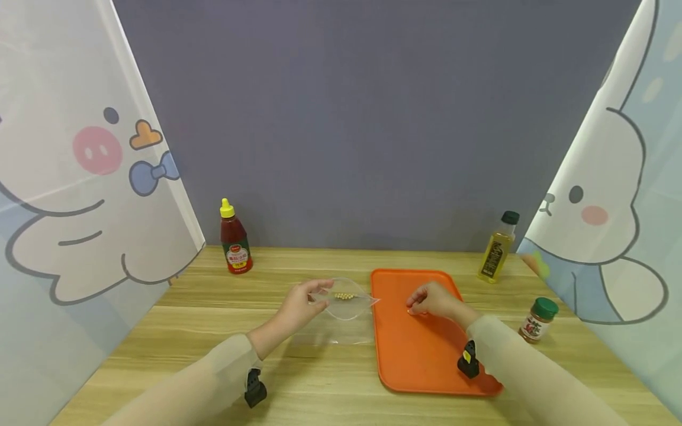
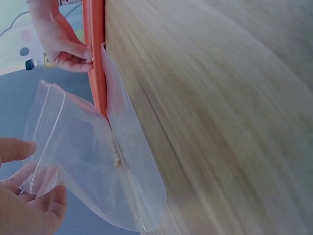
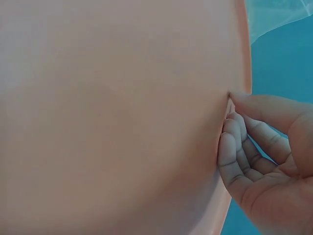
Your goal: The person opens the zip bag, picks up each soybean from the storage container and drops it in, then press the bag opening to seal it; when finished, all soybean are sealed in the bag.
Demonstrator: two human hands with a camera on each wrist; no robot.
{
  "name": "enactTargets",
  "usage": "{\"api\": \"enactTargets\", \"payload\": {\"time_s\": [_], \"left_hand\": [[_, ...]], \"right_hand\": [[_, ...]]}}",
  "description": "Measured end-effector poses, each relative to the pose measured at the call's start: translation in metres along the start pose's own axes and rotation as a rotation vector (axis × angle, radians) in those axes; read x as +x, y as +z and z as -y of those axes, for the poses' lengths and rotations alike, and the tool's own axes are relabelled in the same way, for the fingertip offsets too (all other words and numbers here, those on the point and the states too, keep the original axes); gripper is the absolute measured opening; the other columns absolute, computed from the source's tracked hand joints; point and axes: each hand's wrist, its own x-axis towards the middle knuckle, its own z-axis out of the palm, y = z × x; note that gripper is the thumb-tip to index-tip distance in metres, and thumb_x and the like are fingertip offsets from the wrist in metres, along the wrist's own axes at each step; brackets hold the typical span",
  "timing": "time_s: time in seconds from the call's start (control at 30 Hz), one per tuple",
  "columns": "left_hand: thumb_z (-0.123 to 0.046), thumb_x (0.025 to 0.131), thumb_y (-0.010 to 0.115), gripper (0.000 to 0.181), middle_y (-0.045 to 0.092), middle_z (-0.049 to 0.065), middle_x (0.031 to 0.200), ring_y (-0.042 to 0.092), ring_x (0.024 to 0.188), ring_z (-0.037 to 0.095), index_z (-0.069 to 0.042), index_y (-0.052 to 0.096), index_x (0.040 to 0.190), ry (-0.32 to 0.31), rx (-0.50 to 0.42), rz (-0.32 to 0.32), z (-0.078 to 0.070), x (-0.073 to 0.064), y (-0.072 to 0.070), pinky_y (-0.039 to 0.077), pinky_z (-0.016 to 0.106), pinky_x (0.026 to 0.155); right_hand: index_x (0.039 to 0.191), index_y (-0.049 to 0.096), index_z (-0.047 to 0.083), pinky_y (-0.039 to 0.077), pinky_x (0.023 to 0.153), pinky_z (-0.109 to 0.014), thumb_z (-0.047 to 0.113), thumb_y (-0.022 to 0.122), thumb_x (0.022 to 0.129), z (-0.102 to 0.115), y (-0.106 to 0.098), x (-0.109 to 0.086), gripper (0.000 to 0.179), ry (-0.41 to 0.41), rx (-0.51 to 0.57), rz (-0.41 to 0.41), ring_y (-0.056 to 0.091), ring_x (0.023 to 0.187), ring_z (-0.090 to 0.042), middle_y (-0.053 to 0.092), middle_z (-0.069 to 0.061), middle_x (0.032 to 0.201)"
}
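My left hand (image 1: pixel 298 310) holds a clear zip bag (image 2: pixel 83 147) at its mouth, thumb and fingers spread apart so the mouth gapes. Down inside the bag lies a short row of small round beige beans or beads (image 1: pixel 344 296). Over the orange tray (image 1: pixel 415 361), my right hand (image 1: pixel 434 300) has its thumb and fingertips together at the tray's surface. They pinch a small pale bit, mostly hidden by the fingers, its kind too small to tell. In the right wrist view the right fingers (image 3: pixel 234 129) are curled beside the thumb.
At the back left stands a red sauce bottle (image 1: pixel 236 242) with a yellow cap. An oil bottle (image 1: pixel 496 251) is at the back right, and a green-lidded spice jar (image 1: pixel 537 322) stands right of the tray. A grey panel (image 1: pixel 346 118) closes off the back.
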Motion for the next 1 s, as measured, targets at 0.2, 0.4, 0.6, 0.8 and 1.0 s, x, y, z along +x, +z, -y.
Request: {"api": "enactTargets", "payload": {"time_s": [0.2,0.4,0.6,0.8,1.0], "left_hand": [[0.001,0.084,0.07,0.038,0.068,0.008,0.119,0.063,0.102,0.024,-0.006,0.065,0.122,0.002,-0.003,-0.013,0.0,0.0,0.001,0.052,0.034,0.081],[0.0,0.084,0.071,0.038,0.068,0.007,0.118,0.063,0.102,0.026,-0.007,0.066,0.121,0.0,-0.002,-0.016,0.001,-0.001,0.002,0.051,0.032,0.081],[0.001,0.084,0.07,0.038,0.068,0.008,0.119,0.063,0.102,0.027,-0.005,0.065,0.121,-0.002,-0.002,-0.013,0.001,-0.002,0.001,0.05,0.029,0.079],[0.002,0.085,0.069,0.038,0.068,0.008,0.119,0.064,0.101,0.024,-0.005,0.065,0.122,0.001,-0.005,-0.015,-0.001,-0.002,0.0,0.051,0.031,0.08],[0.002,0.085,0.069,0.038,0.068,0.008,0.119,0.063,0.102,0.025,-0.006,0.065,0.122,-0.001,-0.007,-0.01,-0.001,-0.001,0.0,0.051,0.03,0.08]], "right_hand": [[0.092,0.074,-0.002,0.047,0.057,-0.025,0.006,0.078,0.078,-0.001,0.001,-0.002,0.016,-0.028,-0.022,0.007,0.052,0.061,-0.008,0.074,-0.007,0.083],[0.087,0.075,-0.001,0.045,0.054,-0.023,0.005,0.079,0.077,0.0,0.003,-0.004,0.012,-0.048,-0.068,0.005,0.05,0.057,-0.008,0.073,-0.008,0.079],[0.085,0.075,0.0,0.045,0.054,-0.023,0.007,0.076,0.081,-0.003,-0.001,-0.003,0.008,-0.083,-0.094,0.053,0.049,0.057,-0.009,0.071,-0.004,0.074],[0.088,0.071,-0.003,0.046,0.056,-0.025,0.01,0.067,0.089,-0.005,-0.011,-0.004,0.014,-0.111,-0.022,0.159,0.049,0.059,-0.012,0.058,-0.002,0.066],[0.093,0.07,-0.007,0.057,0.062,-0.031,0.007,0.065,0.091,-0.003,-0.014,-0.008,0.015,-0.076,0.062,0.183,0.064,0.066,-0.015,0.071,-0.01,0.081]]}}
